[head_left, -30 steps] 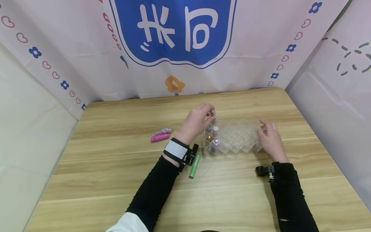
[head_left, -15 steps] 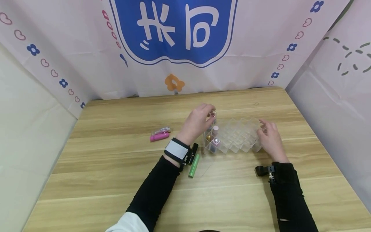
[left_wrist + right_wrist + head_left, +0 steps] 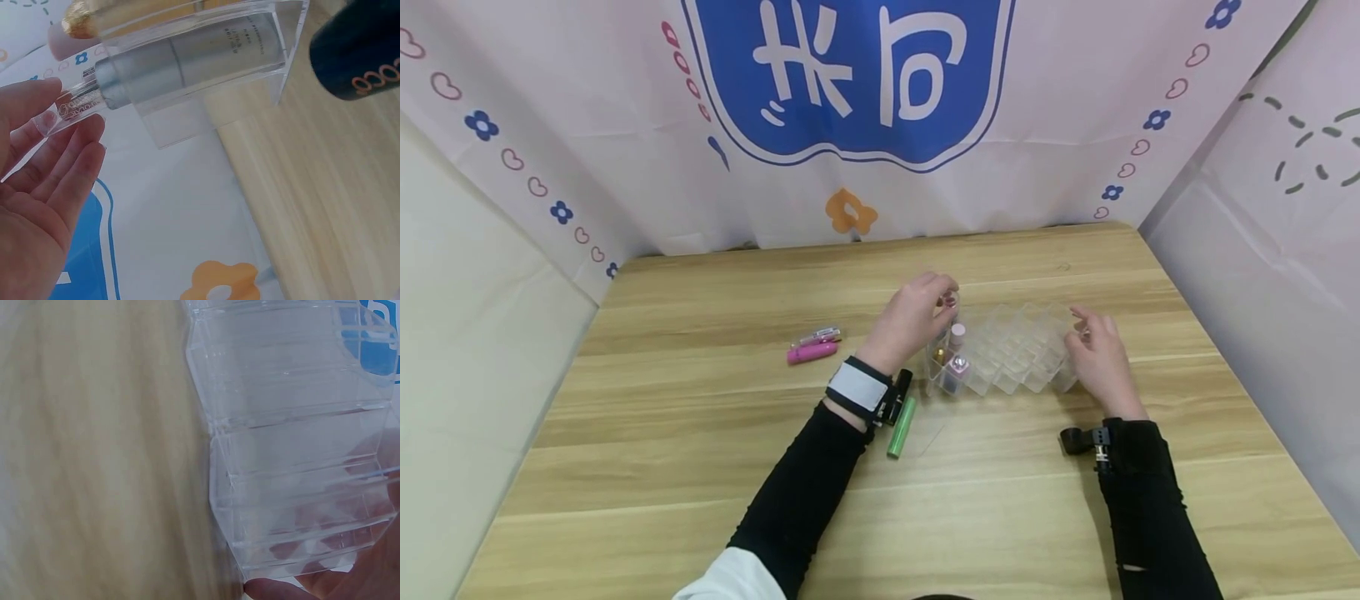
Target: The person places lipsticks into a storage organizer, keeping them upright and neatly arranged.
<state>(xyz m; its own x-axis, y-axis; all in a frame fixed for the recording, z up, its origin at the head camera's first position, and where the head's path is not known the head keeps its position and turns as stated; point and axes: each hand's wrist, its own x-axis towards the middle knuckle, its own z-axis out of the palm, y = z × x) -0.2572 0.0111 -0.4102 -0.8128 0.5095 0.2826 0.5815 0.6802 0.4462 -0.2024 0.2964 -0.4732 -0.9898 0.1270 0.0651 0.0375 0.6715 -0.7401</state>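
Note:
A clear plastic cosmetics organizer (image 3: 1011,354) with diamond-shaped compartments stands on the table. My left hand (image 3: 910,321) is at its back left corner. In the left wrist view, its thumb and fingers pinch the clear top (image 3: 80,103) of a silvery blue cosmetic tube (image 3: 187,65), whose body sits inside a compartment. At the organizer's right end, my right hand (image 3: 1102,362) grips the side; the right wrist view has its thumb (image 3: 281,590) at the lower edge. Left compartments hold a white-capped bottle (image 3: 957,333) and a pinkish bottle (image 3: 957,372).
Below my left wrist lie a black tube (image 3: 900,393) and a green tube (image 3: 902,427). Farther left are a pink tube (image 3: 812,353) and a slim clear-and-pink tube (image 3: 818,337). A printed cloth (image 3: 775,200) hangs behind the table (image 3: 700,458).
My left hand has sunk slightly with the tube toward the organizer's corner compartment. The right hand stays on the organizer's right end. The head view has shifted a little.

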